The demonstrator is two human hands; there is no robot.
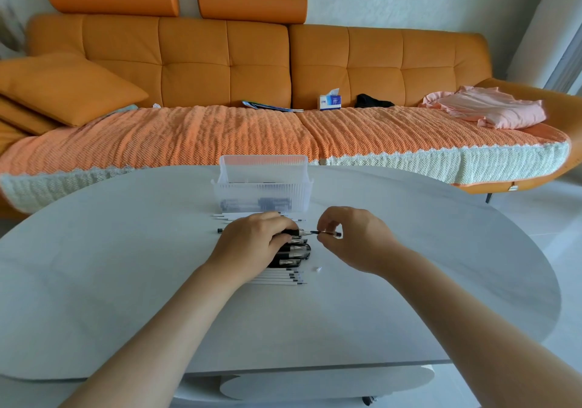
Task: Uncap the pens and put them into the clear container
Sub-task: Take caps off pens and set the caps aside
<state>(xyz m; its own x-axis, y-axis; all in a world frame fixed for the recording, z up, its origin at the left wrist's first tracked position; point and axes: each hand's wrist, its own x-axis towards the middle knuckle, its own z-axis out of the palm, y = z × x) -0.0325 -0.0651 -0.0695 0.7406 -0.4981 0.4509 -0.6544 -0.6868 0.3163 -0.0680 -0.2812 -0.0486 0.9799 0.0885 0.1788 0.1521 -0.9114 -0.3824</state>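
My left hand (252, 244) grips a black pen (297, 233) by its barrel just above a row of several black pens (293, 255) lying on the white table (126, 281). My right hand (349, 237) pinches the pen's small dark cap (330, 234), a little way off the tip. The clear ribbed container (263, 187) stands just beyond my hands, with dark pens lying at its bottom. Thin white refills (277, 277) lie in front of the black pens, and more thin white refills (233, 216) lie beside the container.
A tiny white piece (317, 269) lies on the table right of the pens. Behind the table stands an orange sofa (220, 61) with a tissue pack (330, 100), a cushion (63, 89) and pink clothing (488, 108).
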